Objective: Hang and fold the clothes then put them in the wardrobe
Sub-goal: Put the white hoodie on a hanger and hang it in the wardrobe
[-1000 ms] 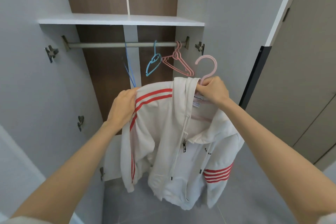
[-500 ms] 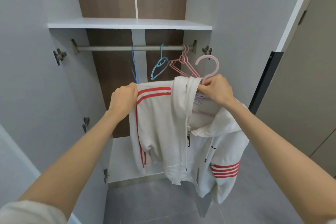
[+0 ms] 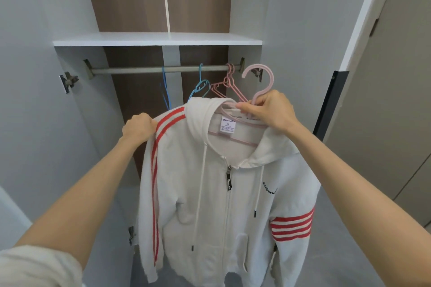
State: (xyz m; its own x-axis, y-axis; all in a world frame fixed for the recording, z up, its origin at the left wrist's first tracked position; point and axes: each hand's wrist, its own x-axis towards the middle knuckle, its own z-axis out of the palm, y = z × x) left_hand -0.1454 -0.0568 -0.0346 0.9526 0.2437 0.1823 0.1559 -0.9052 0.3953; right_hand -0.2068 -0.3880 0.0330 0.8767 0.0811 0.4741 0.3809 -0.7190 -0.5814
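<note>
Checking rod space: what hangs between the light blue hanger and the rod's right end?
Head view: empty pink plastic hangers, bunched on the grey metal rod.

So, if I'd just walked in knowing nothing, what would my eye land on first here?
A white hoodie with red stripes fills the middle of the view, draped on a pink hanger. The right hand grips the hanger below its hook, and the left hand holds the hoodie's striped shoulder. Behind them, empty hangers dangle from a rail under a white shelf.
</note>
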